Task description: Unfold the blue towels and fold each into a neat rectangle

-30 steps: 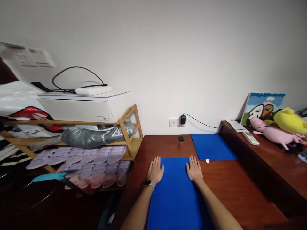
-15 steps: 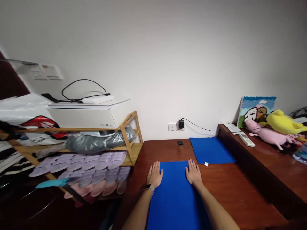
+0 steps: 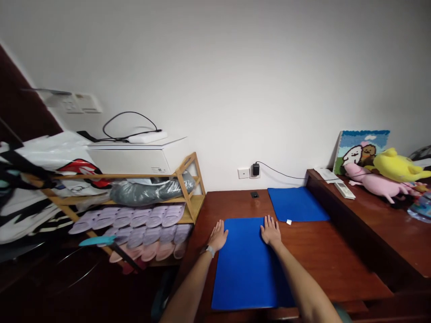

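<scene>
A flat blue cloth (image 3: 247, 269) lies spread on the reddish-brown desk, its near edge by the desk's front. My left hand (image 3: 218, 235) rests flat at its far left corner, fingers stretched, partly on the wood; a watch is on that wrist. At the far right corner my right hand (image 3: 271, 231) lies flat with fingers extended, touching the cloth's edge. Neither hand grips anything. Behind and to the right lies a second blue cloth (image 3: 299, 205), with a small white tag (image 3: 288, 222) at its near edge.
Left of the desk (image 3: 323, 251) stands a wooden rack (image 3: 188, 197) with rows of slippers (image 3: 141, 217) and a white box (image 3: 134, 160) on top. A raised ledge at right holds a remote control (image 3: 345, 190), plush toys (image 3: 373, 181) and a picture (image 3: 363, 146). A black charger (image 3: 256, 169) is plugged into the wall.
The view has shifted slightly, so the front edge of the near blue cloth now shows. Both hands stay flat at its far corners.
</scene>
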Demonstrator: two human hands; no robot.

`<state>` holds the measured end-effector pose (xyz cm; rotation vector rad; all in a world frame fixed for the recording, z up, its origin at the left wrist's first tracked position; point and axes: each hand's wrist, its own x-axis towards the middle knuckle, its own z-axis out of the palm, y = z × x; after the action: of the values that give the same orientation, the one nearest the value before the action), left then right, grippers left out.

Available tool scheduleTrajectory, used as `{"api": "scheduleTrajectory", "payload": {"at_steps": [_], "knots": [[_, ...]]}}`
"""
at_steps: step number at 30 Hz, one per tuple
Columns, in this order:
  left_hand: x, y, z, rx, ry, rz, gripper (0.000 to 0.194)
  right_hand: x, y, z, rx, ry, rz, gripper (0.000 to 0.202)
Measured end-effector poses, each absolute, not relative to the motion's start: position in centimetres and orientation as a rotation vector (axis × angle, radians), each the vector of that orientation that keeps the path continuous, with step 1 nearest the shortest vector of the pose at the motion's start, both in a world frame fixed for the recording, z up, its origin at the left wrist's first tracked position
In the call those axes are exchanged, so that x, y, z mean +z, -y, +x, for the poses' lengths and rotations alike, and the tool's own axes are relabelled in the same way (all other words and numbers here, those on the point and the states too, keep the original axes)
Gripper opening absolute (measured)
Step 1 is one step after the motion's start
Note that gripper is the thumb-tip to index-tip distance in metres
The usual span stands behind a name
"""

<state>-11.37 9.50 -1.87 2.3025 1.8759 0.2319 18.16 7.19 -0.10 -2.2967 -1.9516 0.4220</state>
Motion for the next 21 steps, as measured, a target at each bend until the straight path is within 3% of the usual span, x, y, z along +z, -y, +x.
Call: {"api": "scheduleTrajectory", "payload": {"at_steps": [4, 9, 13, 21], "knots": [[-3.2, -2.8, -7.7, 0.478, -1.688, 2.573, 0.064, 0.6, -3.1, 15.5, 0.206, 1.951, -2.116, 0.068], [-7.6, 4.9, -3.9, 0.566, -1.572, 2.716, 0.063, -4.7, 6.5, 12.5, 0.195, 2.025, -1.953, 0.068], [-8.1, 6.8, -6.3, 0.497, -1.673, 2.62, 0.065, -6.6, 11.2, 14.2, 0.253, 2.046, -1.99, 0.071], [-8.3, 7.1, -12.9, 0.516, -1.91, 2.486, 0.067, -5.8, 11.5, 19.5, 0.241, 1.953, -2.15, 0.071]]}}
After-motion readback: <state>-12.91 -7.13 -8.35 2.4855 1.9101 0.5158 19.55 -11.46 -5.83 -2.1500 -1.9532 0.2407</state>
